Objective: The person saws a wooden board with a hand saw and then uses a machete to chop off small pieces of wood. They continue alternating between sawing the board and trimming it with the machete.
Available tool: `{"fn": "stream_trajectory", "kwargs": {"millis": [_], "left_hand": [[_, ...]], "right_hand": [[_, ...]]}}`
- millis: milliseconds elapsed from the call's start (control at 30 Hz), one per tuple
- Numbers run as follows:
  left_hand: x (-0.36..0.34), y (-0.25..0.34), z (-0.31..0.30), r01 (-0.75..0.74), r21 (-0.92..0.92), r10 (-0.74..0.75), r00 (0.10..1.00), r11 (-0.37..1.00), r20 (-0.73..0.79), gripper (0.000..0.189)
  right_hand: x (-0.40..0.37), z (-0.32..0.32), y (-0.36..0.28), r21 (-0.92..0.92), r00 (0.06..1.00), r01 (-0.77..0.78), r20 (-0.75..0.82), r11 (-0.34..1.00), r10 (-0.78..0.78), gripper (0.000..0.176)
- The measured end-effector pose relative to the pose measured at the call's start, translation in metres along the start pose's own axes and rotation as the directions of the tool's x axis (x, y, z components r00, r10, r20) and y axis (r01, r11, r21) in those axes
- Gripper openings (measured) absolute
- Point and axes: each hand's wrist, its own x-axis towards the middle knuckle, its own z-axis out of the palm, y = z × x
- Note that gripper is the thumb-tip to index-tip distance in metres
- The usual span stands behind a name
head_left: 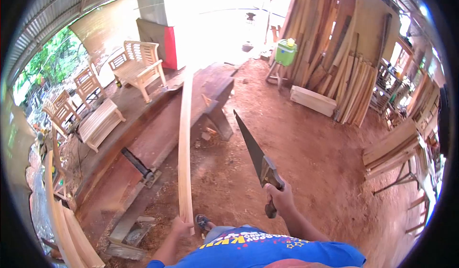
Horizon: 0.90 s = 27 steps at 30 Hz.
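Red sawdust floor (306, 153) everywhere in this open-sided wood shop, and stacks of boards (344, 57) lean against the far wall on the right, with a green bucket (286, 52) perched on a stool just beside them. Over on the left, pale slatted chairs (138, 64) stand in a row behind the long dark tabletop (158, 139), which carries a black clamp (141, 165) near its edge. Now to the action: the left hand (180, 227) is wrapped around the near end of a long pale plank (184, 148), fingers closed on it. The plank runs straight away from the person, alongside the tabletop's right edge, and its far end reaches up past the tabletop's far corner. The right hand (279, 198) is clenched tight on the wooden handle of a saw (256, 160), blade pointing up and away, tip tilted toward the plank yet well clear of it, held in the air over the floor. Low in the frame, a blue shirt (267, 253) fills the bottom edge, and a sandalled foot (202, 221) peeks out just beside the plank's near end.
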Motion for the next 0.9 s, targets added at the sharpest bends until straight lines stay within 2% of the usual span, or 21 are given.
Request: {"fn": "stream_trajectory", "kwargs": {"millis": [33, 133, 233, 333, 400, 433, 500, 533, 567, 633, 700, 733, 833, 900], "left_hand": [[-0.004, 0.027, 0.013, -0.05, 0.037, 0.05, 0.999, 0.998, 0.004, 0.072], [-0.022, 0.099, 0.063, 0.042, 0.0, -0.041, 0.995, 0.999, -0.091, 0.07], [-0.045, 0.169, 0.091, 0.105, -0.079, -0.114, 0.986, 0.991, -0.124, 0.078], [-0.037, 0.197, 0.119, 0.127, 0.0, -0.127, 0.986, 0.992, -0.106, 0.086], [-0.058, 0.237, 0.111, 0.106, -0.03, -0.109, 0.987, 0.994, -0.115, 0.096], [-0.062, 0.25, 0.105, 0.085, -0.035, -0.089, 0.989, 0.996, -0.114, 0.102], [-0.046, 0.216, 0.125, -0.148, 0.0, 0.142, 0.947, 0.989, -0.287, 0.109], [-0.035, 0.212, 0.126, -0.238, 0.022, 0.235, 0.936, 0.971, -0.262, 0.112], [-0.024, 0.208, 0.128, -0.327, 0.039, 0.327, 0.916, 0.944, -0.234, 0.115], [-0.026, 0.22, 0.1, -0.386, 0.058, 0.389, 0.921, 0.92, -0.034, 0.12], [-0.031, 0.248, 0.072, -0.386, 0.365, 0.372, 0.921, 0.847, 0.112, 0.112], [-0.032, 0.261, 0.058, -0.384, 0.501, 0.346, 0.922, 0.776, 0.171, 0.109], [-0.015, 0.283, 0.019, -0.678, 0.659, 0.44, 0.726, 0.327, 0.529, 0.086], [0.029, 0.267, 0.011, -0.865, 0.489, 0.507, 0.473, 0.114, 0.72, 0.067]], "right_hand": [[-0.004, -0.024, 0.008, -0.011, 0.999, -0.031, -0.027, 0.999, 0.03, 0.042], [-0.029, -0.078, 0.019, 0.064, 0.984, -0.09, -0.15, 0.994, 0.099, 0.011], [-0.048, -0.132, 0.04, 0.102, 0.977, -0.131, -0.158, 0.986, 0.146, 0.009], [-0.062, -0.167, 0.058, 0.059, 0.901, -0.264, -0.339, 0.963, 0.269, 0.008], [-0.068, -0.184, 0.064, 0.13, 0.87, -0.279, -0.385, 0.951, 0.308, 0.009], [-0.072, -0.187, 0.067, 0.176, 0.847, -0.281, -0.416, 0.944, 0.33, 0.01], [-0.072, -0.185, 0.065, 0.209, 0.811, -0.268, -0.478, 0.94, 0.338, 0.01], [-0.076, -0.186, 0.064, 0.23, 0.777, -0.255, -0.529, 0.939, 0.341, 0.011], [-0.075, -0.183, 0.073, 0.221, 0.75, -0.252, -0.57, 0.942, 0.335, 0.011], [-0.076, -0.171, 0.071, 0.223, 0.721, -0.224, -0.618, 0.949, 0.315, 0.021], [-0.073, -0.161, 0.077, 0.152, 0.723, -0.222, -0.637, 0.963, 0.268, 0.032], [-0.072, -0.154, 0.077, 0.171, 0.714, -0.242, -0.635, 0.955, 0.294, 0.031], [-0.071, -0.135, 0.082, 0.241, 0.67, -0.298, -0.636, 0.924, 0.382, 0.028], [-0.072, -0.125, 0.088, 0.311, 0.631, -0.338, -0.625, 0.888, 0.459, 0.026]]}}
